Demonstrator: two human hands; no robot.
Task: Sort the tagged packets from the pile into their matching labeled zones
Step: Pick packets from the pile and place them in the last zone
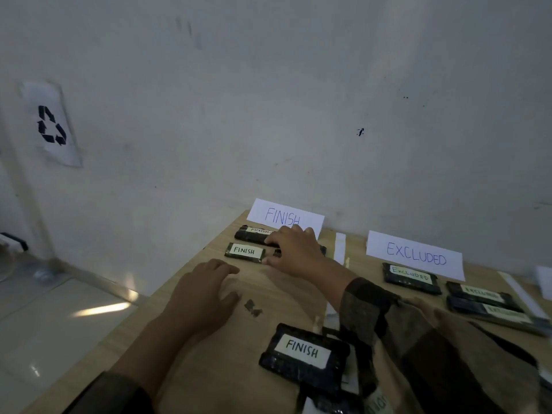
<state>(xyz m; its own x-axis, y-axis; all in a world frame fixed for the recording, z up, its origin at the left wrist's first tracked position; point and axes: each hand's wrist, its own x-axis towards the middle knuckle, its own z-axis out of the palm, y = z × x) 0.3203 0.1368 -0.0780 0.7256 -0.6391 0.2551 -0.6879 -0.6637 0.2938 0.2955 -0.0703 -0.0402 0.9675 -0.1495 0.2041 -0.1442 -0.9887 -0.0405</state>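
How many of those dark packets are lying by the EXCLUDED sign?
3. One packet lies right below the EXCLUDED sign; a second sits to its right and nearer; a third lies just in front of that. The sleeve may hide more.

Makeshift sorting room, bare scuffed white wall [268, 100], taped-up recycling sign [50, 124], tiled floor [44, 318], wooden table [209, 369] with handwritten zone labels [285, 216]

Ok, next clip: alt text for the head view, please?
A person's right hand rests on a dark plastic packet beside black FINISH-tagged packets below the white paper FINISH sign on a light wooden table. The left hand lies flat, and three packets sit by the white paper EXCLUDED sign.
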